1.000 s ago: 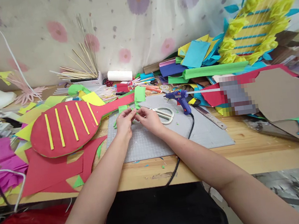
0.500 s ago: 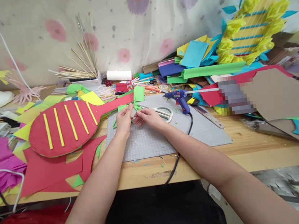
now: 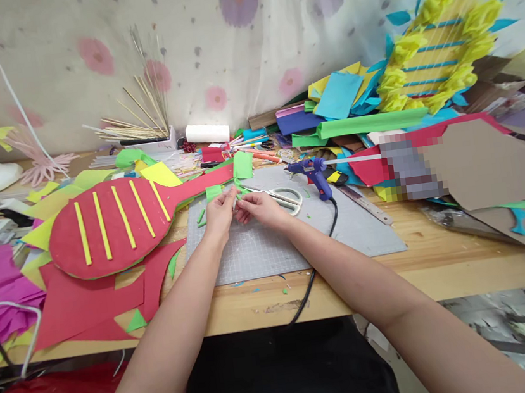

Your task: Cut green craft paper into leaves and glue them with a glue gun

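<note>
My left hand (image 3: 221, 215) and my right hand (image 3: 260, 208) meet over the grey cutting mat (image 3: 260, 254), fingertips pinched together. Between them is a small strip of green paper (image 3: 239, 195), mostly covered by the fingers. White-handled scissors (image 3: 289, 199) lie just beyond my right hand, their blades partly behind it. Short rolled green pieces (image 3: 201, 217) rest on the mat left of my left hand. A red paper guitar shape (image 3: 113, 224) with yellow strips lies at the left, its neck reaching behind my hands to a green paper piece (image 3: 242, 164).
A blue glue gun (image 3: 313, 174) sits on the mat's right side, its black cord running to the front edge. Near it lies a metal ruler (image 3: 366, 205). Red paper scraps (image 3: 89, 307) are at the left, cardboard (image 3: 478, 163) at the right. A yellow flowered guitar (image 3: 436, 54) stands behind.
The fingertips have drawn slightly closer together around the green strip. The view has shifted a little; the other things on the table stay in place.
</note>
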Tool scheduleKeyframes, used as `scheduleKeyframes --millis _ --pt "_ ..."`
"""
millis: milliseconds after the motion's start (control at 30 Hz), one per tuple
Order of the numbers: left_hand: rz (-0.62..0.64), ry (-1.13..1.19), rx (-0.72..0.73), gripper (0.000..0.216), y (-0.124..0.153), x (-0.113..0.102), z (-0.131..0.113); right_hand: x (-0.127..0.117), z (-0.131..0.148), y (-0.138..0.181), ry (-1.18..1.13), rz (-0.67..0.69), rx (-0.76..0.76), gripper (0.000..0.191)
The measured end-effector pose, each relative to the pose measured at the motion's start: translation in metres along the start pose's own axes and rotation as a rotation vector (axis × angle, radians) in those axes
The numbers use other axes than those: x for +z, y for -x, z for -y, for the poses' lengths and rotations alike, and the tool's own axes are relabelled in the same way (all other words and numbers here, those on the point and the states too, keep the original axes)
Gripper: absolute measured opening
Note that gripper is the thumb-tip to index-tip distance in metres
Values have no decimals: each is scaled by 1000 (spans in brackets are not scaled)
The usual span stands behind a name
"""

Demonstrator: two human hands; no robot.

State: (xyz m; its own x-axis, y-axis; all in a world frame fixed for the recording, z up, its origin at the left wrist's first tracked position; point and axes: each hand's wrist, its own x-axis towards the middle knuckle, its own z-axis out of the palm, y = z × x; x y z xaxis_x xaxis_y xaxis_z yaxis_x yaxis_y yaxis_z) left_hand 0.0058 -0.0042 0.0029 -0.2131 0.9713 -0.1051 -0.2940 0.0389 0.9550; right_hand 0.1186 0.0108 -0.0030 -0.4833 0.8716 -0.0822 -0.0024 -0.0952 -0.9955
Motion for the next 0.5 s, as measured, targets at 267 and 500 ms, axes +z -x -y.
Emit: scheduleKeyframes --millis 267,500 --pt "6 45 7 32 0 0 2 -2 3 1 -7 52 41 31" --pt "79 38 0 34 2 1 2 0 2 1 10 44 -19 38"
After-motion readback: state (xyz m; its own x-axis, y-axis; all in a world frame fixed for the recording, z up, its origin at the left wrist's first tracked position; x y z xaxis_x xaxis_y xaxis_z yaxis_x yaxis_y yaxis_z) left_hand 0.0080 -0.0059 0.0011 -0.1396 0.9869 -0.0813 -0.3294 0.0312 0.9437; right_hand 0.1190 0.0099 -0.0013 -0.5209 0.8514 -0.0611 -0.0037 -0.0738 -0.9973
